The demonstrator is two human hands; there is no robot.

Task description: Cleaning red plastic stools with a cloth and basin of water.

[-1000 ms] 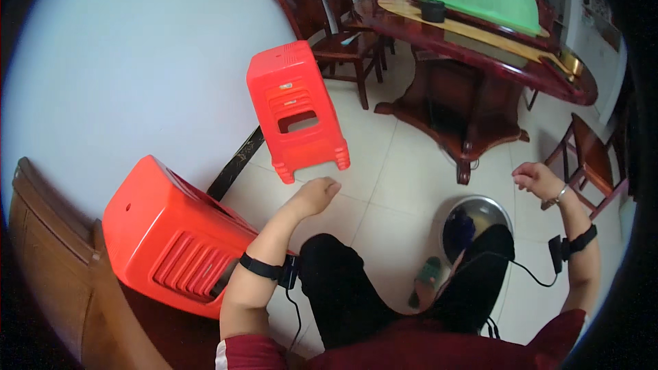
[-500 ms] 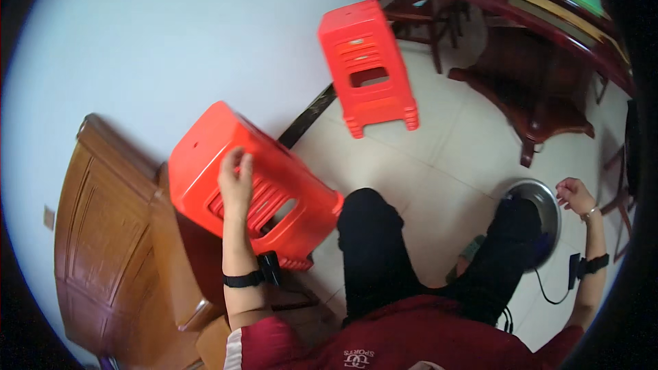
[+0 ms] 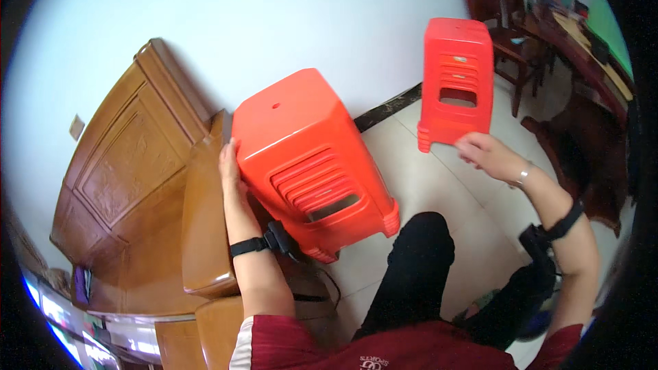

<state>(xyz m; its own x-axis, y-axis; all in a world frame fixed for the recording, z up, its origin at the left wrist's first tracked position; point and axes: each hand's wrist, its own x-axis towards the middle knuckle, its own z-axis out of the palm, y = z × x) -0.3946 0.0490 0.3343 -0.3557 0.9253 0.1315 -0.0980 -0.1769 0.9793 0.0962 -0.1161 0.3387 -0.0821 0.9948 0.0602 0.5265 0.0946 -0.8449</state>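
A tall red plastic stool (image 3: 308,157), with slotted sides and a small hole in its top, stands beside the wooden bench. Its feet look layered; whether several stools are nested I cannot tell. My left hand (image 3: 232,164) lies against the stool's left side, fingers stretched up along it and partly hidden by the edge. My right hand (image 3: 490,155), wearing a bracelet, hangs in the air to the right of that stool. Its fingers are curled together, and nothing shows in them. Just beyond it stands another red plastic stool (image 3: 458,82) near the wall.
The carved wooden bench (image 3: 130,157) fills the left side. At the right are a dark wooden chair (image 3: 510,48) and the curved foot of a dark table (image 3: 589,144). A white wall (image 3: 343,20) rises behind the stools, above pale floor tiles (image 3: 391,144).
My left hand has gone from above the near stool's slotted side to its left side. The right hand has swung forward and inward from beside the metal basin. The view has turned left.
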